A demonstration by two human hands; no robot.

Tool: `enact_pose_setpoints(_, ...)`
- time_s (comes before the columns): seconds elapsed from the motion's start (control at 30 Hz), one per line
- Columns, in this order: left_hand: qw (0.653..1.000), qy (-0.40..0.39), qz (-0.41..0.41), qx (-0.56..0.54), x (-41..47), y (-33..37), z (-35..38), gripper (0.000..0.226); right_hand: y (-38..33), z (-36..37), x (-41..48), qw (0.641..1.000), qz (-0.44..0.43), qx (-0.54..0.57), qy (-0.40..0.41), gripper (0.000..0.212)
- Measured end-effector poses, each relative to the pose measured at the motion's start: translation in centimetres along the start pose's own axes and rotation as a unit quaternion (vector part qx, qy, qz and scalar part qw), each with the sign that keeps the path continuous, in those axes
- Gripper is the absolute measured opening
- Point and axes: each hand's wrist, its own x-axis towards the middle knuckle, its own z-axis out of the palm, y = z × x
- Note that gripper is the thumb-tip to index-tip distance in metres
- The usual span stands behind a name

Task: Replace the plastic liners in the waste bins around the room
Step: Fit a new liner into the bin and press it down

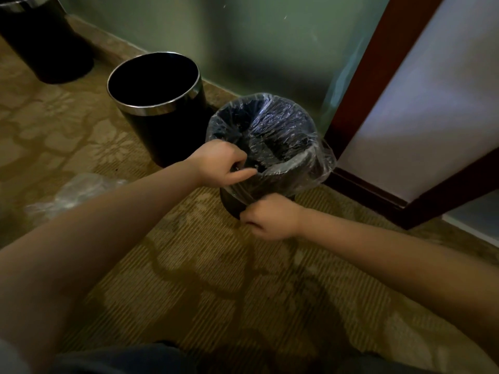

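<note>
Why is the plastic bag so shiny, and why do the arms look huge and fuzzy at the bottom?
Head view: light glints off the wrinkles of the clear liner over the bin; head view again: the wide-angle lens sits close to the arms, so the left forearm looks swollen and soft; the dim room leaves the crumpled plastic on the carpet blurry.

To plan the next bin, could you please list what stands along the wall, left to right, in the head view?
Cropped black bin, unlined bin, bin with clear liner, red-brown door frame.
</note>
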Motion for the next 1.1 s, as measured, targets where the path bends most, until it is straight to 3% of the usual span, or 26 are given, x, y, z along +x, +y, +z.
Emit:
enact_pose_setpoints(0.07, 0.997, 0.049, -0.015, -0.056, 0.5, 0.3, -0.3, 0.049, 0.6, -1.0, -1.5, 0.987, -0.01, 0.013, 0.161, 0.011)
enact_pose_setpoints(0.13, 0.991, 0.086, -0.035, -0.097, 1.4, 0.7, -0.5, 0.046, 1.4, -2.2, -3.2, 0.963, 0.012, 0.005, 0.268, 0.012)
enact_pose_setpoints(0.27, 0.983, 0.095, -0.075, -0.141, 3.5, 2.2, -0.6, 0.044, 4.3, -3.9, -5.9, 0.923, 0.117, -0.008, 0.367, 0.017)
enact_pose_setpoints(0.33, 0.983, 0.069, -0.085, -0.149, 4.8, 3.7, -0.8, 0.044, 6.2, -4.2, -6.6, 0.911, 0.172, -0.005, 0.376, 0.024)
enact_pose_setpoints(0.4, 0.983, -0.005, -0.111, -0.146, 6.0, 5.4, -1.1, 0.046, 8.1, -4.5, -7.0, 0.913, 0.205, 0.005, 0.352, 0.038)
enact_pose_setpoints(0.5, 0.968, -0.141, -0.149, -0.143, 6.8, 7.1, -0.2, 0.047, 10.0, -4.8, -7.2, 0.96, 0.193, 0.007, 0.204, 0.062)
enact_pose_setpoints(0.6, 0.966, -0.216, -0.121, -0.069, 5.9, 6.9, 0.6, 0.03, 11.3, -5.1, -6.4, 0.98, 0.166, -0.053, 0.1, 0.045)
enact_pose_setpoints(0.67, 0.963, -0.244, -0.113, 0.005, 4.9, 6.0, 0.3, 0.026, 12.2, -5.5, -6.0, 0.972, 0.183, -0.087, 0.119, 0.035)
enact_pose_setpoints(0.77, 0.943, -0.289, -0.129, 0.106, 3.6, 5.0, -0.7, 0.025, 13.1, -6.0, -5.7, 0.962, 0.222, -0.102, 0.125, 0.038)
enact_pose_setpoints(0.87, 0.928, -0.346, -0.132, 0.043, 3.6, 3.6, -1.6, 0.018, 12.8, -6.0, -5.4, 0.971, 0.208, -0.079, 0.083, 0.048)
enact_pose_setpoints(0.93, 0.917, -0.339, -0.161, -0.137, 4.2, 2.5, -3.4, 0.022, 12.3, -6.3, -5.8, 0.976, 0.198, -0.018, 0.089, 0.05)
enact_pose_setpoints(1.0, 0.916, -0.248, -0.19, -0.25, 5.5, 1.6, -4.7, 0.026, 11.8, -6.9, -6.1, 0.967, 0.198, 0.039, 0.155, 0.049)
enact_pose_setpoints(1.03, 0.931, -0.192, -0.193, -0.244, 6.3, 1.1, -4.7, 0.026, 11.5, -7.4, -5.9, 0.957, 0.198, 0.06, 0.203, 0.048)
enact_pose_setpoints(1.1, 0.967, -0.14, -0.172, -0.123, 7.5, 0.6, -3.9, 0.027, 10.8, -8.6, -4.6, 0.934, 0.211, 0.088, 0.274, 0.043)
